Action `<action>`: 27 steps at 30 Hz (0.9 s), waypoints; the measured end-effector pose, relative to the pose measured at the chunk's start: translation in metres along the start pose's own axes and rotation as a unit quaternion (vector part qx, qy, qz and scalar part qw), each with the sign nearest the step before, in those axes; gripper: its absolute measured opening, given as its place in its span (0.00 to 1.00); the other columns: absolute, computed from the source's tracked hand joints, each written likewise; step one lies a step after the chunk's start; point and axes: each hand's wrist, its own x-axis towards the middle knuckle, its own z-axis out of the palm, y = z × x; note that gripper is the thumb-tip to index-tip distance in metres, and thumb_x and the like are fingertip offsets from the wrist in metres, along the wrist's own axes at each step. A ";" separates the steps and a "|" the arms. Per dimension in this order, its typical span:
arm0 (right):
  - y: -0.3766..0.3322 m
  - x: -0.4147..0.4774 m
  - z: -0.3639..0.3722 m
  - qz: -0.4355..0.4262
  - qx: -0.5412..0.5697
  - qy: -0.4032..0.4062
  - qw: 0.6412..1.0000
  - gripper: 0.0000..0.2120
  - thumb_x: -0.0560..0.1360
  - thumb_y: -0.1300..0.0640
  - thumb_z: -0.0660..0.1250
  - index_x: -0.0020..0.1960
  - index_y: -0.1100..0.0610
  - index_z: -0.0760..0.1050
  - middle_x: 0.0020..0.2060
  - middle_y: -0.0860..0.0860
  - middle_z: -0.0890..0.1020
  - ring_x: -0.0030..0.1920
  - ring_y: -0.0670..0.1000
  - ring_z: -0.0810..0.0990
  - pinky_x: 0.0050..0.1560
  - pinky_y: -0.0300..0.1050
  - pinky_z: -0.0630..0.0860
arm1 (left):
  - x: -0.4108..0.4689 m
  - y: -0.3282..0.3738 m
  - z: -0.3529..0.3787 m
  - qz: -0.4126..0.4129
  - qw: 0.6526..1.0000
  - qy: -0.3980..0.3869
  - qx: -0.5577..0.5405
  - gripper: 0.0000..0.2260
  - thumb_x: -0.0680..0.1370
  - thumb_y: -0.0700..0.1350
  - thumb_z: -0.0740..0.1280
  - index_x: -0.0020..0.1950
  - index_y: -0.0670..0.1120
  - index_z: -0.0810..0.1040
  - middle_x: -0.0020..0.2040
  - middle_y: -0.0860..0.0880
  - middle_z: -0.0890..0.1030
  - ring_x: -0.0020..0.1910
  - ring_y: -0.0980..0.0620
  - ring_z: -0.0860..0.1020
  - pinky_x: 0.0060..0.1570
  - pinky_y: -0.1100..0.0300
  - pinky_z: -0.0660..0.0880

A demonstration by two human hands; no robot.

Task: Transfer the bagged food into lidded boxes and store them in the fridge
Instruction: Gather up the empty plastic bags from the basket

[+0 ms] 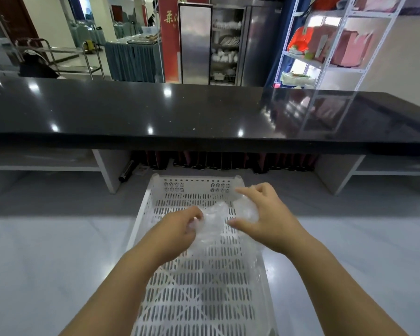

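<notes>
A crumpled clear plastic bag (216,221) hangs between my two hands above a white perforated plastic crate (199,287). My left hand (177,229) pinches the bag's left edge with curled fingers. My right hand (264,214) holds the bag's right side, its index finger stretched out and its thumb pointing left. What the bag contains cannot be made out. No lidded box is in view. A steel cabinet (260,40) with one door open stands in the background.
The crate lies on a pale lower worktop (58,263). A long black glossy counter (155,110) runs across in front of me. Behind it stand a white shelf rack (325,52) with red and pink bags, a metal trolley (78,57) and skirted tables (131,59).
</notes>
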 end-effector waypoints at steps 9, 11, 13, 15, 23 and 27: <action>-0.025 -0.049 0.019 -0.050 0.104 0.073 0.991 0.12 0.72 0.46 0.71 0.40 0.56 0.78 0.38 0.44 0.77 0.40 0.43 0.75 0.42 0.38 0.72 | -0.040 0.024 -0.022 0.109 0.970 0.013 -0.219 0.10 0.75 0.39 0.67 0.44 0.56 0.79 0.42 0.51 0.82 0.36 0.49 0.79 0.38 0.55 0.77; -0.022 -0.068 0.020 -0.013 0.116 0.147 0.982 0.13 0.71 0.53 0.71 0.34 0.59 0.72 0.30 0.46 0.73 0.32 0.45 0.70 0.35 0.37 0.68 | -0.047 0.031 -0.017 0.116 0.949 -0.015 -0.293 0.11 0.74 0.40 0.69 0.48 0.56 0.78 0.46 0.54 0.82 0.42 0.44 0.81 0.45 0.48 0.80; -0.018 -0.089 0.017 0.035 0.141 0.214 0.966 0.14 0.70 0.60 0.71 0.33 0.58 0.66 0.27 0.46 0.68 0.30 0.45 0.66 0.32 0.36 0.64 | -0.050 0.039 -0.010 0.139 0.922 -0.049 -0.358 0.11 0.72 0.41 0.69 0.49 0.56 0.79 0.50 0.56 0.81 0.48 0.44 0.81 0.47 0.51 0.80; -0.014 -0.109 0.012 0.075 0.181 0.259 0.946 0.13 0.68 0.65 0.69 0.35 0.55 0.66 0.29 0.45 0.68 0.31 0.44 0.65 0.33 0.35 0.65 | -0.051 0.051 0.001 0.159 0.892 -0.093 -0.413 0.12 0.69 0.39 0.66 0.49 0.53 0.80 0.52 0.52 0.82 0.50 0.46 0.82 0.47 0.55 0.78; 0.015 -0.188 -0.024 0.106 0.288 0.292 0.906 0.28 0.72 0.69 0.64 0.59 0.37 0.74 0.54 0.41 0.77 0.52 0.40 0.77 0.53 0.36 0.76 | -0.057 0.127 0.076 0.249 0.887 -0.128 -0.367 0.17 0.70 0.27 0.70 0.34 0.51 0.84 0.45 0.51 0.82 0.43 0.55 0.81 0.44 0.64 0.77; 0.044 -0.222 -0.043 0.105 0.349 0.261 0.894 0.24 0.67 0.57 0.64 0.59 0.38 0.75 0.59 0.51 0.76 0.60 0.51 0.76 0.60 0.50 0.76 | -0.068 0.174 0.116 0.254 0.900 -0.132 -0.327 0.14 0.70 0.29 0.71 0.35 0.48 0.83 0.36 0.55 0.83 0.37 0.55 0.82 0.41 0.63 0.80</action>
